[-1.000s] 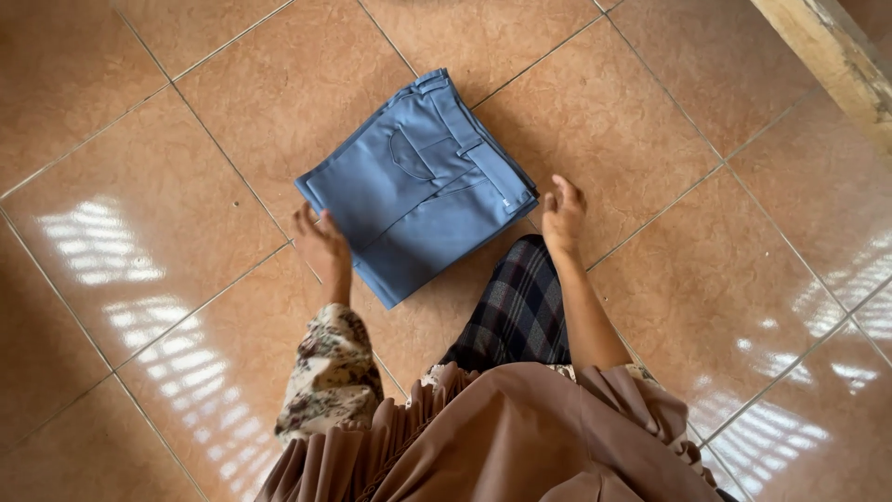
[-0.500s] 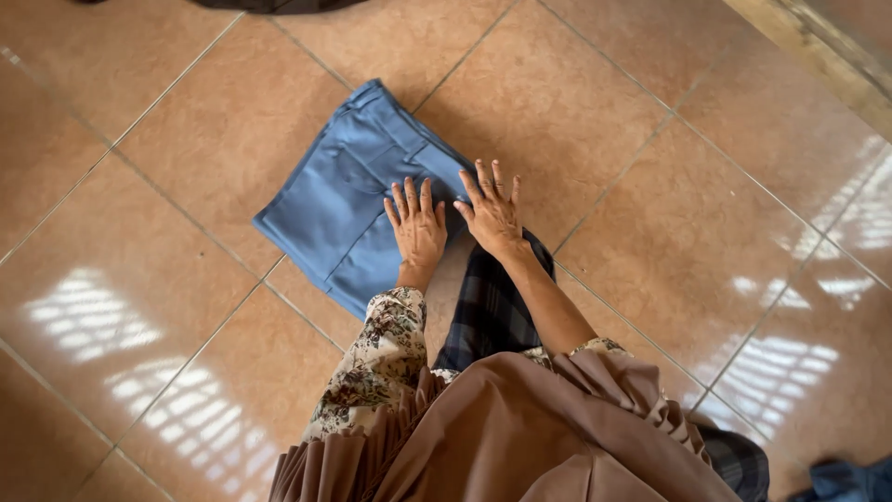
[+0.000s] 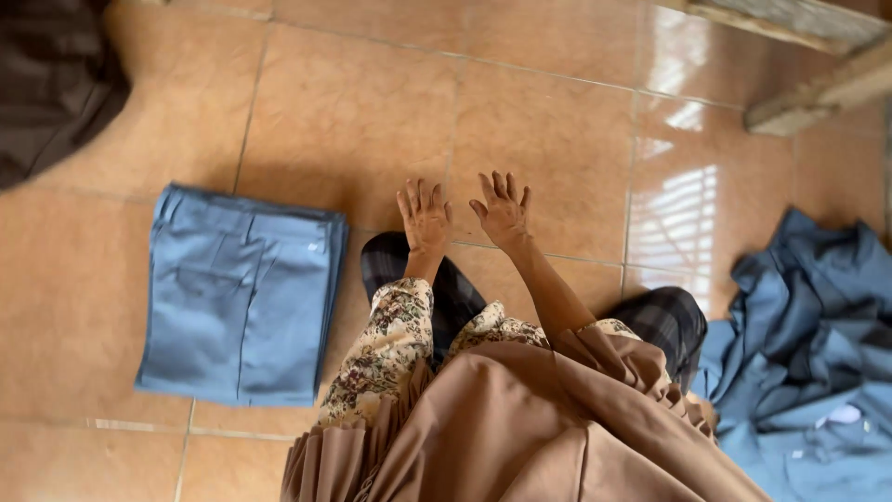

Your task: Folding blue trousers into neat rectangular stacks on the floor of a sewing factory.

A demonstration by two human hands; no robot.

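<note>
While you kneel on tiled floor [image 3: 557, 112]: one heap of blue garments [image 3: 808, 353] at 4 o'clock; one folded blue trousers [image 3: 237, 297] at 9 o'clock, untouched; your two hands, left hand [image 3: 425, 218], right hand [image 3: 503, 212], splayed, empty.

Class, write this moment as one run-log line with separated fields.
left hand: open, empty, above floor tiles | right hand: open, empty | folded blue trousers: left of hands, untouched | blue clothes heap: right

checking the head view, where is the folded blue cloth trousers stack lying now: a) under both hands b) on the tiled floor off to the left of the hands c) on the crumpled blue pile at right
b: the folded blue cloth trousers lie flat on the orange tiled floor, apart from the left hand and right hand, which are spread and hold nothing.
</note>
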